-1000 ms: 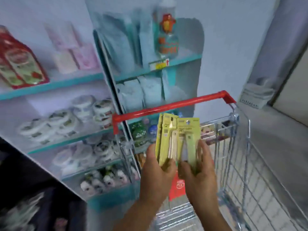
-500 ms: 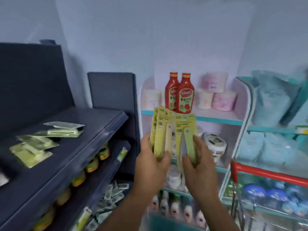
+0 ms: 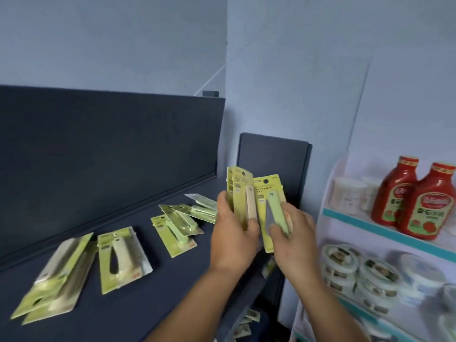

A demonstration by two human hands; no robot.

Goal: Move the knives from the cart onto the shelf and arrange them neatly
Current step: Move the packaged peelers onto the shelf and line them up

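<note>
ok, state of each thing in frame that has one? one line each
left hand: grips a fan of upright knife packs.
right hand: pinches one green knife pack, upright.
packs on dark shelf: several knife packs lying flat, some overlapping, not in a neat row.
ketchup bottles: two, upright, caps on.
round tubs: stacked, lids on.

— What can be read on the knife cards?
— "FRUIT KNIFE" is printed on the right card [image 3: 267,193] and, less clearly, on the left card [image 3: 240,180].
— And the red bottles [image 3: 424,206]?
— Their labels are blurred; nothing can be made out.
</note>
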